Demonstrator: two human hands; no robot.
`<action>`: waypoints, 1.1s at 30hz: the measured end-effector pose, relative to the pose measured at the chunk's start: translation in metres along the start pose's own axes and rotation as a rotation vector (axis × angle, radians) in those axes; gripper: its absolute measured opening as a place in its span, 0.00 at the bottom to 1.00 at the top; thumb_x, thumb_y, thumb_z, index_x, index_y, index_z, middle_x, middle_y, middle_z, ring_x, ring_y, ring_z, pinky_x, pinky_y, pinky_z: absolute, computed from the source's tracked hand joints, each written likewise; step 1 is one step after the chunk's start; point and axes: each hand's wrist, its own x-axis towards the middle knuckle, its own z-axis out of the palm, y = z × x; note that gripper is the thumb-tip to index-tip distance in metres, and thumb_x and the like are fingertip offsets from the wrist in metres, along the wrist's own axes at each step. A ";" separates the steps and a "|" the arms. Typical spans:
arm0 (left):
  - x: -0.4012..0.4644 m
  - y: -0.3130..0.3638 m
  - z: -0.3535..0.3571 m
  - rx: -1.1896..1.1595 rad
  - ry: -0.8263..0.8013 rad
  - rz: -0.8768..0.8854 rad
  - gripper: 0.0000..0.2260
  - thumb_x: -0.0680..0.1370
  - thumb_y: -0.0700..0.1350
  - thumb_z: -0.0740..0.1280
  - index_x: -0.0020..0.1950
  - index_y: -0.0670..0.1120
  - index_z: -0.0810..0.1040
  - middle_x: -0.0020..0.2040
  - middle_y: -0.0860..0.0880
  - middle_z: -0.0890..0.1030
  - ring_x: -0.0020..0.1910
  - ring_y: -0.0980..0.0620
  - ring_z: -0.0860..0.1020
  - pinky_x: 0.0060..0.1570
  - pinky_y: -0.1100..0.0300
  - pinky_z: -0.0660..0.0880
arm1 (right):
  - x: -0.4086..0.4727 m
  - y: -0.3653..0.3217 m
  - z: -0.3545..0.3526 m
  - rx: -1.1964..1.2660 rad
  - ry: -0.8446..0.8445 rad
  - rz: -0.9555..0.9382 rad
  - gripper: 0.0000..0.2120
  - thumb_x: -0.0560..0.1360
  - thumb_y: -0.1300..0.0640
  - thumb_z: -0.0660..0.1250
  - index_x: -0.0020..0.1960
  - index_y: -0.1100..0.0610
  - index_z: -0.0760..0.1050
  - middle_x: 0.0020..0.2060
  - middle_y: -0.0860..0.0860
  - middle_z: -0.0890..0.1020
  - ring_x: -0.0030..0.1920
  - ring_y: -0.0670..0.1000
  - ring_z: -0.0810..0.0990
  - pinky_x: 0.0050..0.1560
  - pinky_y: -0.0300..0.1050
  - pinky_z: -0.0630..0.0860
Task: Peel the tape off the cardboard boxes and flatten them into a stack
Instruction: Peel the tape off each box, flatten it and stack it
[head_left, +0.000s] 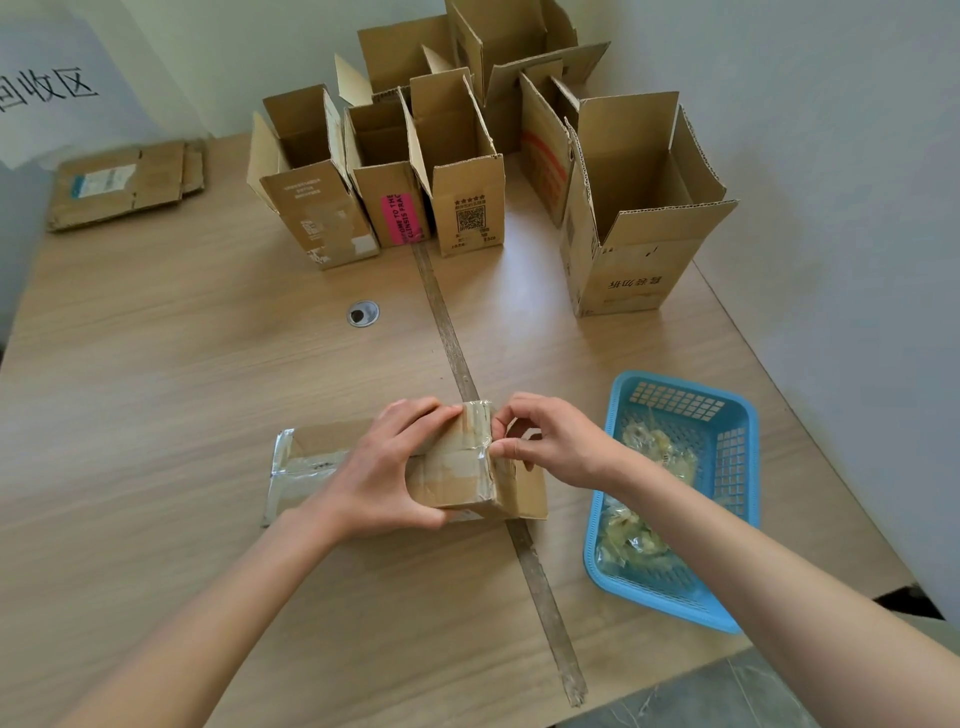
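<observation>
Head view: a light wood-grain bench (182, 374) fills most of the frame, with a dull strip of old tape (447, 332) running from the upper centre down to the lower right. Pale walls rise behind it, and a white paper sign with dark characters (47, 88) hangs at the upper left.

Across the upper centre stands a cluster of open brown cardboard boxes (467, 156), flaps up, packed side by side; one carries a pink label, another a printed code. The largest open carton (639, 208) stands apart at the upper right. At the upper left lies a low stack of flattened brown cardboard (124, 182) with a white label on top.

At the lower right, near the bench edge, sits a blue perforated plastic basket (727, 467) holding crumpled clear tape scraps (644, 519).

In the lower centre, lying on its side across the old strip, is the small brown cardboard box wrapped in shiny clear tape (457, 478). The left hand (384, 467) grips it from above, fingers curled over the far edge and thumb on the near face, covering the box's middle. The right hand (550, 441) is at the box's right end, thumb and forefinger pinching the clear tape band (480, 421) at its edge, the other fingers curled behind.

A small round metal grommet (362, 313) is set in the bench left of the strip.
</observation>
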 end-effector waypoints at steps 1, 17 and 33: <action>0.001 -0.001 0.000 -0.002 0.006 -0.005 0.47 0.61 0.57 0.81 0.78 0.50 0.68 0.70 0.54 0.70 0.70 0.51 0.69 0.71 0.54 0.65 | -0.001 0.000 0.002 -0.007 0.024 -0.005 0.07 0.76 0.58 0.75 0.46 0.59 0.79 0.45 0.50 0.79 0.39 0.44 0.79 0.38 0.38 0.76; 0.003 -0.011 0.016 0.205 -0.195 0.122 0.49 0.61 0.61 0.76 0.80 0.49 0.65 0.70 0.48 0.71 0.70 0.48 0.69 0.74 0.50 0.62 | -0.010 -0.005 0.005 -0.048 -0.273 0.385 0.06 0.82 0.57 0.65 0.47 0.55 0.72 0.39 0.51 0.75 0.33 0.47 0.72 0.31 0.39 0.73; 0.004 -0.013 0.025 0.529 -0.319 0.114 0.53 0.66 0.74 0.66 0.82 0.47 0.54 0.83 0.47 0.55 0.82 0.47 0.51 0.79 0.42 0.51 | 0.040 -0.039 0.003 0.133 -0.023 0.404 0.04 0.77 0.63 0.71 0.45 0.56 0.78 0.36 0.51 0.79 0.35 0.47 0.75 0.31 0.38 0.74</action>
